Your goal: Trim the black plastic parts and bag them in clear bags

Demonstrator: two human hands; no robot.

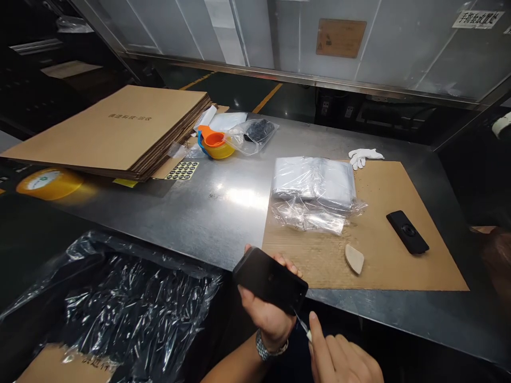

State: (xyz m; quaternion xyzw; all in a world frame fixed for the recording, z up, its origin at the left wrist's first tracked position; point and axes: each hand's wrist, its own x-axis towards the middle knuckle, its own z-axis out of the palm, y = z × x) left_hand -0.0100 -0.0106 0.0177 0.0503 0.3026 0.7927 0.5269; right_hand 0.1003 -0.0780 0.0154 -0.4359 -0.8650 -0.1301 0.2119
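Observation:
My left hand (266,314) grips a flat black rectangular device (270,280) just below the front edge of the metal table (215,213). My right hand (339,356) pinches a thin pointed tool (302,322) whose tip touches the device's lower right corner. A second black device (407,232) lies on a brown cardboard sheet (399,266) at the right. A stack of clear plastic bags (313,183) rests on the sheet's far left part, with a loose bag (309,218) in front. A small beige wedge (354,258) lies on the cardboard.
A pile of flat cardboard boxes (115,130) fills the table's left. Beside it are a sticker sheet (182,170), orange and yellow cups (215,143), a bagged dark item (255,133) and a white glove (364,156). A yellow tape roll (50,182) sits far left. A plastic-lined bin (131,308) stands below.

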